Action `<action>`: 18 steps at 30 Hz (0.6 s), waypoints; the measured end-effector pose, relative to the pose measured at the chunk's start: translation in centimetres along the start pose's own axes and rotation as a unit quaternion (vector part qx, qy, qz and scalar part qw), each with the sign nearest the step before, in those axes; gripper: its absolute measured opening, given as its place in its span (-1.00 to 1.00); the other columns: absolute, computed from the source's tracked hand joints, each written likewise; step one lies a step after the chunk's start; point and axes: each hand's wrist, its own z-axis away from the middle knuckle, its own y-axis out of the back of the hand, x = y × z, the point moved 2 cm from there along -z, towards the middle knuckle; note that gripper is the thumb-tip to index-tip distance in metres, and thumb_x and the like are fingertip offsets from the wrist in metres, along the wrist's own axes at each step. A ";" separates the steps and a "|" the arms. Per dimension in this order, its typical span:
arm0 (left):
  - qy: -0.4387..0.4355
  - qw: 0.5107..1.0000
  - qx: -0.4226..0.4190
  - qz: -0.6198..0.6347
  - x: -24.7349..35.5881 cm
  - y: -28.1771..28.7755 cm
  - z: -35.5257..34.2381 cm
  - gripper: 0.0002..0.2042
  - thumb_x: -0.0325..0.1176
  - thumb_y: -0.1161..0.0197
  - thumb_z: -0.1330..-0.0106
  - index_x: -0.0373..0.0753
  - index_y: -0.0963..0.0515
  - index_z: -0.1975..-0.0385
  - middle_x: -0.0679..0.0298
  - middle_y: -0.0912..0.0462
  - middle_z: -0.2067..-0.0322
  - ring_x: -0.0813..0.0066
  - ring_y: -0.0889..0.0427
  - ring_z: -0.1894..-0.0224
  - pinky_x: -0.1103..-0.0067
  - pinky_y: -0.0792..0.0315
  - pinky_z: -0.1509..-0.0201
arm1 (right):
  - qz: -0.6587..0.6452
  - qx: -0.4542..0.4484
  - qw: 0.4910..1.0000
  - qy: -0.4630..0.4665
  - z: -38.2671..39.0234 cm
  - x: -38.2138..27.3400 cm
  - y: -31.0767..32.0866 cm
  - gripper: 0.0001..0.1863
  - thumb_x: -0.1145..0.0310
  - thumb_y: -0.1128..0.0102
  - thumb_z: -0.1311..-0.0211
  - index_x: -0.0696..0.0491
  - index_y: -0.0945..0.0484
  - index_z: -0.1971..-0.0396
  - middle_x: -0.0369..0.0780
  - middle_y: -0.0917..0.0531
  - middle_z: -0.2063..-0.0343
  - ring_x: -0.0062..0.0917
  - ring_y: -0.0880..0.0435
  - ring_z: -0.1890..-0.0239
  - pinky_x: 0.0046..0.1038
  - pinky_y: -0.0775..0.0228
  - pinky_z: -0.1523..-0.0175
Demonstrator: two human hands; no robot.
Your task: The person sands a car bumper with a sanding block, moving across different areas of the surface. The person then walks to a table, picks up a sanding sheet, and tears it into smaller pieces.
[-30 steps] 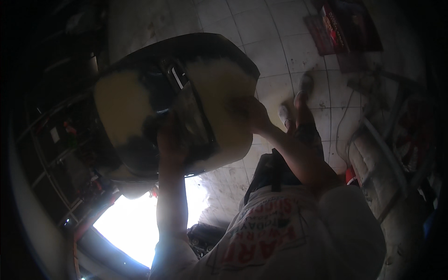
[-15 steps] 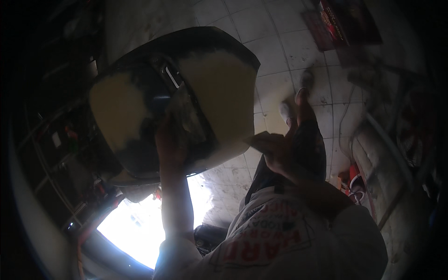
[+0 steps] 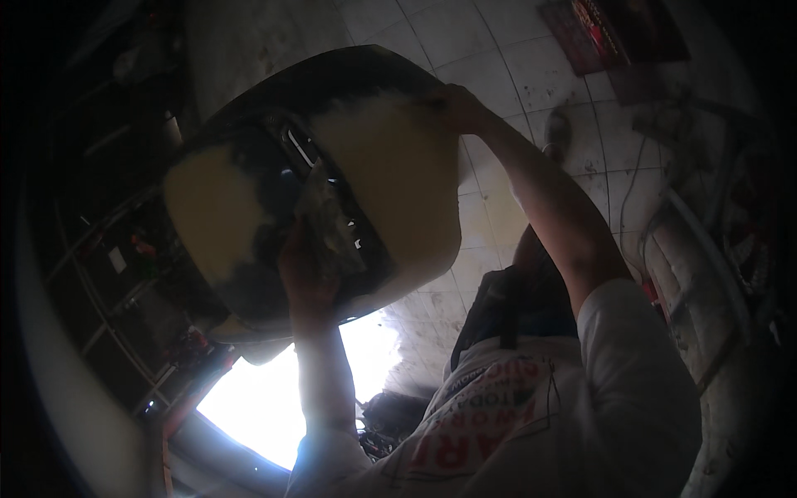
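Note:
A large curved panel [image 3: 398, 191], apparently a vehicle part, has dark areas, broad beige patches and a long slotted recess. My left hand [image 3: 303, 266] is on its middle, beside a pale translucent piece [image 3: 332, 220] over the recess; its fingers are curled in shadow around something I cannot make out. My right hand [image 3: 452, 112] touches the panel's upper right edge, arm stretched out, its shadowed fingers closed and partly hidden; what is in them is too dark to name.
Tiled floor [image 3: 490, 50] runs beneath. A dark red box [image 3: 606, 33] lies at the upper right, a pale metal frame [image 3: 706, 241] at the right. A dark gridded structure [image 3: 104, 307] stands on the left. Brilliant light [image 3: 249, 407] fills a lower-left patch.
My right hand came down off the panel holding a flat dark piece, then moved up to its upper right edge. My left hand stays on the middle. The panel sits slightly higher in view.

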 end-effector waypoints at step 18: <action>-0.099 0.977 -0.018 -0.186 0.0 0.6 -0.1 -0.52 -0.17 0.09 -0.62 -0.42 -0.33 -0.33 -0.05 -0.56 -0.16 -0.05 -0.70 -0.02 0.08 -0.65 -0.09 | -0.057 0.160 0.972 0.159 24.6 -8.2 -10.2 -0.76 0.41 -0.40 -0.08 -0.01 -0.75 0.20 -0.20 -0.74 0.25 -0.22 -0.72 0.25 -0.24 -0.54 0.15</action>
